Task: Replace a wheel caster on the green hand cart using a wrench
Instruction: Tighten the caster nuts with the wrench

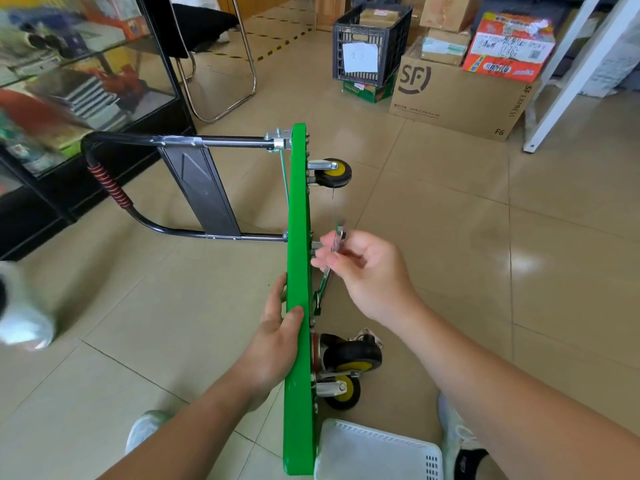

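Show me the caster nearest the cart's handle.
The yellow-hubbed caster at the far end, beside the handle hinge; the other two cluster at the near end.

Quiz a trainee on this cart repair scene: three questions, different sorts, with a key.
1. True or false: the green hand cart platform rests flat on all its wheels.
2. What holds the silver metal wrench? A) the right hand B) a bench vice C) nothing
3. Fill in: the far black caster wheel has a ____ hub.

Key: 1 false, it stands on edge; 2 A; 3 yellow.
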Demonstrator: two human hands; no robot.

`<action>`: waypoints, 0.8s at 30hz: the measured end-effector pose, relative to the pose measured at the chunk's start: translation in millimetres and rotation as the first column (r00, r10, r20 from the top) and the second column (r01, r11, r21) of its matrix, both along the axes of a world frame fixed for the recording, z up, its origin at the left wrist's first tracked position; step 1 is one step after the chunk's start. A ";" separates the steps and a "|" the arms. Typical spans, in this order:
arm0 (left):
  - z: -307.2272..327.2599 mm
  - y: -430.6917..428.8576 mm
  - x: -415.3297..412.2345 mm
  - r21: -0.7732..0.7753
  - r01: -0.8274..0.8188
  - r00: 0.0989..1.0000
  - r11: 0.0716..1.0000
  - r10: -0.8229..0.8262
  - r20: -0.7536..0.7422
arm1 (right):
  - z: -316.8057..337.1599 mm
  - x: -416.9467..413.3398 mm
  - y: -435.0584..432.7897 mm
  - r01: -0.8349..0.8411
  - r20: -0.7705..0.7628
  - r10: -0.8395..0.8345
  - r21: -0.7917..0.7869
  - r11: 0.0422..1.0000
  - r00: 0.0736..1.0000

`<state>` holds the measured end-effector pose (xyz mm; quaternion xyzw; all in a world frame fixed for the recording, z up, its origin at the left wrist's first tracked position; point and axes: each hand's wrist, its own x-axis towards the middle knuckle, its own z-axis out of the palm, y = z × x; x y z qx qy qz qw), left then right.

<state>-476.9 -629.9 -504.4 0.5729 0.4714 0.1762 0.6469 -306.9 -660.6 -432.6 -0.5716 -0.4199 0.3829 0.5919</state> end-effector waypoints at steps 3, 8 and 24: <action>2.0 -0.9 0.0 0.004 0.001 1.000 1.000 -0.001 0.016 | -6.6 -11.0 -32.4 0.002 0.128 -0.015 0.101 0.995 0.992; 1.2 -2.4 0.9 0.025 -0.005 0.999 1.000 0.003 0.050 | -34.3 -27.5 -60.2 0.036 0.275 -0.116 0.279 0.960 0.954; -2.0 -1.1 2.4 0.055 -0.010 0.996 0.998 0.005 0.084 | -52.5 -35.8 -68.8 -0.118 0.433 -0.043 0.340 0.933 0.900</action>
